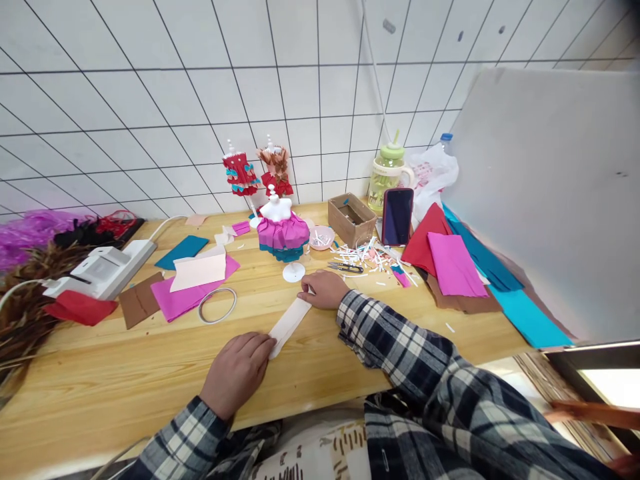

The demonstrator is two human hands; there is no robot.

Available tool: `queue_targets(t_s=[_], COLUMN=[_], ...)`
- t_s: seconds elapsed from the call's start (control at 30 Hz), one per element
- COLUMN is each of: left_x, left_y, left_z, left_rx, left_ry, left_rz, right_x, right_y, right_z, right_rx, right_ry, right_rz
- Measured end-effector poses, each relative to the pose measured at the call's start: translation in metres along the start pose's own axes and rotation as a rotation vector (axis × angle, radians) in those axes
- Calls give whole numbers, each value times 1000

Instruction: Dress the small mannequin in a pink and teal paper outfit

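Observation:
A pale pink strip of crepe paper (290, 325) lies slantwise on the wooden table in front of me. My left hand (237, 370) is closed on its near end, fingers pressed together, the thumb mostly hidden. At the far end, my right hand (326, 291) pinches the strip between thumb and fingers. Just beyond that hand stands a small white mannequin (277, 208) in a pleated purple and teal paper dress. Small thread snips (346, 267) lie to the right of its base. A silvery ring (218, 306) rests on the table left of the strip.
Behind are two more dressed mannequins (241, 175), a cardboard box (351, 220), a pink dish (321, 237), paper scraps (373, 253), a phone (397, 217) and a green-lidded jug (387, 177). Coloured paper (457, 265) lies right; more sheets (197, 273) and a power strip (103, 270) lie left.

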State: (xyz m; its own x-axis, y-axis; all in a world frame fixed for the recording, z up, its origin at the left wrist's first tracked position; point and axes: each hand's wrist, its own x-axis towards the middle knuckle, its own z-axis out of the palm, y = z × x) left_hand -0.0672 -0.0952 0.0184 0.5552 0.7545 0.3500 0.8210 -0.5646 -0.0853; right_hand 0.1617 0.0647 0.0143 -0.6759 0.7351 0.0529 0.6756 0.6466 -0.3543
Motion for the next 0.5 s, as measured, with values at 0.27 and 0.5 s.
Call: queue_targets(t_s=[0.27,0.5], left_x=[4,-1], left_y=[3,5], left_z=[-2,2], left_rx=[-175,-151], left_ry=[12,-5], left_rz=[-198,-136], right_x=[-2,-4], right_y=[-2,0], right_z=[3,5], right_rx=[23,36], right_ry=[22,32], right_rz=[-8,-18])
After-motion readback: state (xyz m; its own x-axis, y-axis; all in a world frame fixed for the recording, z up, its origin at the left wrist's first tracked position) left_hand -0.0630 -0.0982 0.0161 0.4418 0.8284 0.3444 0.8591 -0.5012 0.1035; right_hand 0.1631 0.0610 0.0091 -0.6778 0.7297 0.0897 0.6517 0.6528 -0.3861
